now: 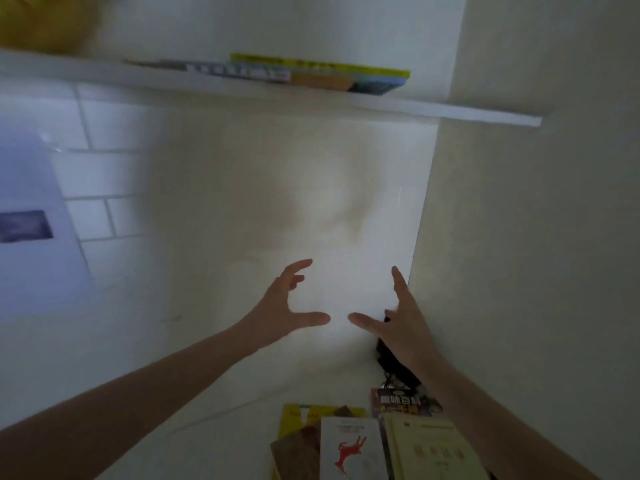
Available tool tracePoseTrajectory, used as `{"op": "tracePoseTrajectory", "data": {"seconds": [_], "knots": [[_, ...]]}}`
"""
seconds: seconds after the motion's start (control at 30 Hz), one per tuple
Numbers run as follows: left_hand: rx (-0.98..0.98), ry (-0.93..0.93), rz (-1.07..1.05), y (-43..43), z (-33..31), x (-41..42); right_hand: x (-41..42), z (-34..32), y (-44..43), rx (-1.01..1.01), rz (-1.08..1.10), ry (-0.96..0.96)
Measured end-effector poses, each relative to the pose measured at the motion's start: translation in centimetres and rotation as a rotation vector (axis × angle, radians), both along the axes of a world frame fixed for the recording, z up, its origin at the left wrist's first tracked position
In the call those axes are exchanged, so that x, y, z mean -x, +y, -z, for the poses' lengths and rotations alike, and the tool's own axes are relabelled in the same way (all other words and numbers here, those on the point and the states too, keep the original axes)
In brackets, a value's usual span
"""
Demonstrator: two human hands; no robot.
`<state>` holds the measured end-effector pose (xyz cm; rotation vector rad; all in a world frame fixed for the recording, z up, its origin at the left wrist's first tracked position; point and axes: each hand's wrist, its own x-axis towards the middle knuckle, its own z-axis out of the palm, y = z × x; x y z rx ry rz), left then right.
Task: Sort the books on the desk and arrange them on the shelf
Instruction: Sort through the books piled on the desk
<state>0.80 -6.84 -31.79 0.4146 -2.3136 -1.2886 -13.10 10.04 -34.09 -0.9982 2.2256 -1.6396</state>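
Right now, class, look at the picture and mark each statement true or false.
1. The left hand and the right hand hold nothing. True.
2. The books on the shelf stand upright. False: they lie flat.
3. A book with a red animal lies lower in the picture than both hands. True.
4. The left hand touches the shelf. False: it is well below the shelf, fingers spread in the air.

2 hands [280,310] [405,327], 5 desk bks [349,448], 1 shelf [450,110]
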Motion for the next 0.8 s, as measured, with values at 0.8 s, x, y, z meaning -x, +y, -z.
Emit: {"op": "tracePoseTrajectory", "data": {"seconds": [0.8], "knots": [[-0.905,0.252,0.107,2.5,-26.6,-7.4,-7.9,-28.0,-3.1,0.456,-0.205,-0.447]]}}
